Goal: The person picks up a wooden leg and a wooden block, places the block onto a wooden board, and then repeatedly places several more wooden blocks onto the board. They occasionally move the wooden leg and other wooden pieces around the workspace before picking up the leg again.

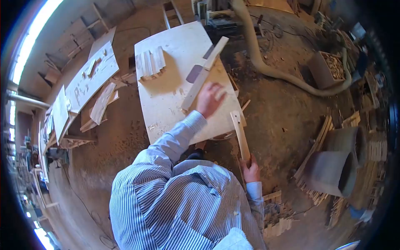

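"Workshop floor (271, 129) all round, brown and strewn with scraps," I say from my screen. "On the right a fat hose (287, 78) curves past a box (318, 71) of wood offcuts."

"And by the hands?"

"I have a pale worktable (166, 106) ahead of the wearer. Along its left side lies a row of short wooden strips (151, 63). Nearer the right edge, long wooden pieces (196, 89) lie slantwise, a dark flat patch (194, 74) beside them."

"Left hand?"

"I see the left hand (210, 100) over the table, just beside the long pieces. Its fingers are parted and half curled, a little blurred, with nothing in them that I can see. Whether they touch the tabletop, I can't tell."

"The right?"

"I find the right hand (251, 170) off the table's near right corner, fingers wrapped round the lower end of a wooden bar (242, 139). Its dark-spotted upper end overlaps that corner in my view; I can't tell whether it rests there."
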`<act>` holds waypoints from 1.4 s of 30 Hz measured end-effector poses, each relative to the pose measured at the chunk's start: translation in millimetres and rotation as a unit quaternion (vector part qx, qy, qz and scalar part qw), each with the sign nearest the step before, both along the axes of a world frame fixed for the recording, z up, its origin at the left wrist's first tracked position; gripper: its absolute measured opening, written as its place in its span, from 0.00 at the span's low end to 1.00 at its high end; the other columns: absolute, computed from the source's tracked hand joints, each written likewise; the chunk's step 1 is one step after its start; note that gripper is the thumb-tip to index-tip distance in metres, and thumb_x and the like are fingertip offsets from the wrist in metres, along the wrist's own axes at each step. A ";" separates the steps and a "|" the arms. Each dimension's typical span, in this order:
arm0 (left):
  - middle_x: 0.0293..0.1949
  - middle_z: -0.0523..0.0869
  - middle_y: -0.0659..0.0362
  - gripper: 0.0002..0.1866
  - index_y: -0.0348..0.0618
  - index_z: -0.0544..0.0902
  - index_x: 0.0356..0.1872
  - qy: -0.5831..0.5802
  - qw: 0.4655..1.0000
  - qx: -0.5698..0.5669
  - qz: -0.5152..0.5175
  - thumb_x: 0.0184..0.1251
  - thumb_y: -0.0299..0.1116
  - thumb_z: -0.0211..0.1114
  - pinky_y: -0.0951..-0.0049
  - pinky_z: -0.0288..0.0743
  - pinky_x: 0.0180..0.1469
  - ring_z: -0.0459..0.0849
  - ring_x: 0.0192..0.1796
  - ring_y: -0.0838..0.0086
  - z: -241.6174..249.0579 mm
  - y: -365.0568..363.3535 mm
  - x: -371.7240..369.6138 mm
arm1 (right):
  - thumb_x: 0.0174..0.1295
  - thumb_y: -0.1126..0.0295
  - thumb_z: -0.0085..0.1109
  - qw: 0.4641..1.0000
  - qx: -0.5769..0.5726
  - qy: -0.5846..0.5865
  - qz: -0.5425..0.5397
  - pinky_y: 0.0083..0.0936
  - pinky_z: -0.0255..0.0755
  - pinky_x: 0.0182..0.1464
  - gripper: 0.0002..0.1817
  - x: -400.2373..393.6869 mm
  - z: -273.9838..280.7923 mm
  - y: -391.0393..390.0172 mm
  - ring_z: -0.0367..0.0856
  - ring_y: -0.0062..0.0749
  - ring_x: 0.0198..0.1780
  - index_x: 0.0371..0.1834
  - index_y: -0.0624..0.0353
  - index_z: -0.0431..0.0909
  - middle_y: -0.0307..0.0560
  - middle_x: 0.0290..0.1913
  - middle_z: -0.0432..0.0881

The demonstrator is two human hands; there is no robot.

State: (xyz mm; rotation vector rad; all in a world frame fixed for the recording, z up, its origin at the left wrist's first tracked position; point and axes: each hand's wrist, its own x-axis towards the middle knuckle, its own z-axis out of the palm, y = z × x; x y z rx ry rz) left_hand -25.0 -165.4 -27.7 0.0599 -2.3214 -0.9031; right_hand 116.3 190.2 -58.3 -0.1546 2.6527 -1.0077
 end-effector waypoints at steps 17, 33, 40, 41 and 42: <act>0.82 0.60 0.39 0.35 0.39 0.74 0.74 -0.180 0.948 -0.181 0.189 0.74 0.52 0.65 0.49 0.50 0.85 0.55 0.84 0.44 -85.6 -252.1 -80.0 | 0.59 0.34 0.69 0.977 0.205 -0.017 -0.063 0.52 0.80 0.54 0.51 -39.5 -26.6 -67.7 0.87 0.70 0.51 0.62 0.80 0.78 0.78 0.48 0.86; 0.79 0.67 0.40 0.29 0.50 0.77 0.72 -0.091 0.994 0.053 -0.023 0.67 0.28 0.61 0.52 0.74 0.72 0.79 0.70 0.41 -85.5 -207.2 -170.2 | 0.58 0.32 0.69 0.962 0.252 -0.036 -0.098 0.53 0.80 0.50 0.46 -42.4 -17.0 -81.1 0.87 0.67 0.46 0.53 0.73 0.82 0.71 0.42 0.88; 0.78 0.71 0.46 0.25 0.48 0.79 0.70 -0.137 0.983 0.093 -0.084 0.75 0.39 0.64 0.57 0.71 0.75 0.75 0.74 0.48 -98.1 -209.0 -204.1 | 0.58 0.32 0.70 0.962 0.243 -0.054 -0.112 0.51 0.78 0.56 0.50 -40.2 -15.7 -79.1 0.85 0.68 0.53 0.61 0.75 0.79 0.74 0.49 0.87; 0.78 0.71 0.46 0.25 0.48 0.79 0.70 -0.137 0.983 0.090 -0.086 0.75 0.39 0.64 0.57 0.71 0.75 0.75 0.74 0.48 -102.6 -210.8 -204.0 | 0.58 0.32 0.70 0.962 0.241 -0.054 -0.115 0.51 0.78 0.56 0.50 -41.9 -13.3 -80.0 0.85 0.68 0.53 0.61 0.75 0.79 0.74 0.49 0.87; 0.73 0.76 0.47 0.24 0.47 0.80 0.69 -0.123 0.983 0.122 -0.063 0.75 0.41 0.64 0.57 0.72 0.73 0.78 0.71 0.49 -107.5 -212.0 -202.2 | 0.58 0.33 0.69 0.963 0.236 -0.065 -0.109 0.51 0.79 0.56 0.49 -44.0 -10.6 -79.8 0.86 0.68 0.52 0.61 0.75 0.79 0.73 0.48 0.87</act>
